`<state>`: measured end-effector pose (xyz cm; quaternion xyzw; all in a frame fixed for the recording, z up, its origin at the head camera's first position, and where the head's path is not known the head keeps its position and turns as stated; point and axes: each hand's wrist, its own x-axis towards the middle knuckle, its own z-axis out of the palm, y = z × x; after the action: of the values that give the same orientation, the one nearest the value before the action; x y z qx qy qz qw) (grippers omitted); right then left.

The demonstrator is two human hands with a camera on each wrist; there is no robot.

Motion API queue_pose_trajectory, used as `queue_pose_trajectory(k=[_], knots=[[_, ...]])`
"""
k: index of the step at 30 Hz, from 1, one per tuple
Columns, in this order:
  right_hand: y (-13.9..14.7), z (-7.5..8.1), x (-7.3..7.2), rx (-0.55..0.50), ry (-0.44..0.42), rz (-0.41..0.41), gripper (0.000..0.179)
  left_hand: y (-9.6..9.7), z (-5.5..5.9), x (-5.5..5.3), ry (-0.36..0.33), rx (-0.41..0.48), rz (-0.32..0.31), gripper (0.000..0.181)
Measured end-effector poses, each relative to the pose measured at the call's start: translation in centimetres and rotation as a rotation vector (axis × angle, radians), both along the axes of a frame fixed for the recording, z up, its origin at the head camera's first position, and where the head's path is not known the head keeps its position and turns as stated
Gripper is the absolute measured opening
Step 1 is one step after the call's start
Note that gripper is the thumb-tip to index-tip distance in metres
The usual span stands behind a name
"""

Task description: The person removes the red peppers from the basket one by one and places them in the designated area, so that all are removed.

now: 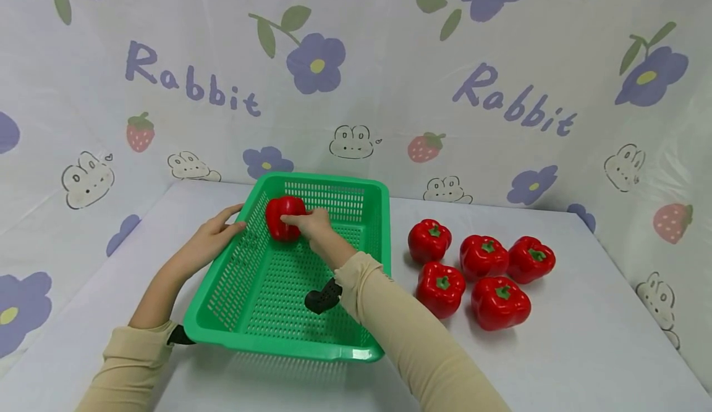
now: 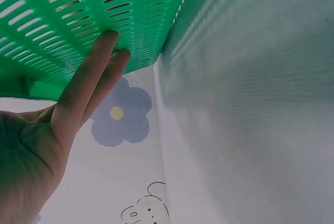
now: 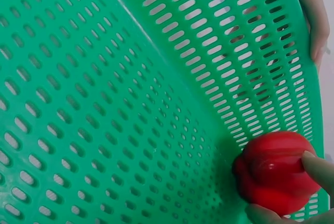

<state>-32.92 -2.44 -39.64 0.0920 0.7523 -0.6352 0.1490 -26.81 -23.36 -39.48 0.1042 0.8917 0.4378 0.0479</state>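
Observation:
A red bell pepper (image 1: 285,217) is in the far left part of the green plastic basket (image 1: 286,350), against its slatted left wall. My right hand (image 1: 318,223) reaches into the basket and pinches that pepper; in the right wrist view the thumb and a finger lie on opposite sides of the pepper (image 3: 276,169). Outside the basket, my left hand (image 1: 210,242) touches the left rim. Seen from the left wrist, straight fingers of the left hand (image 2: 62,130) lie against the outer slatted wall of the basket (image 2: 130,12).
Several more red peppers (image 1: 484,256) with green stems stand in a group on the white table (image 1: 589,338), right of the basket. Behind the table hangs a cloth (image 1: 384,78) printed with flowers, rabbits and strawberries. A black strap piece (image 1: 322,298) shows under the right sleeve.

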Motion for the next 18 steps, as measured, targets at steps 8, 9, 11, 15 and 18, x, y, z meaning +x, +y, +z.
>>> queue_pose_trajectory(k=[8, 9, 11, 15, 18], knots=[[-0.1, 1.3, 0.5, 0.003, 0.056, -0.066, 0.064, 0.0, 0.1, 0.1, -0.007, 0.018, -0.008, 0.062], [-0.1, 1.5, 0.5, -0.001, 0.068, -0.071, 0.064, 0.0, 0.1, 0.1, -0.007, 0.017, -0.009, 0.063], [-0.2, 2.0, 0.7, -0.005, 0.094, -0.077, 0.062, 0.0, 0.1, 0.1, -0.007, 0.018, -0.010, 0.062], [-0.1, 2.7, 1.1, -0.015, 0.129, -0.072, 0.060, 0.1, 0.2, 0.1, 0.003, 0.008, -0.009, 0.061], [0.0, 3.3, 1.5, -0.030, 0.155, -0.052, 0.059, 0.1, 0.2, 0.1, 0.007, 0.004, -0.009, 0.061]])
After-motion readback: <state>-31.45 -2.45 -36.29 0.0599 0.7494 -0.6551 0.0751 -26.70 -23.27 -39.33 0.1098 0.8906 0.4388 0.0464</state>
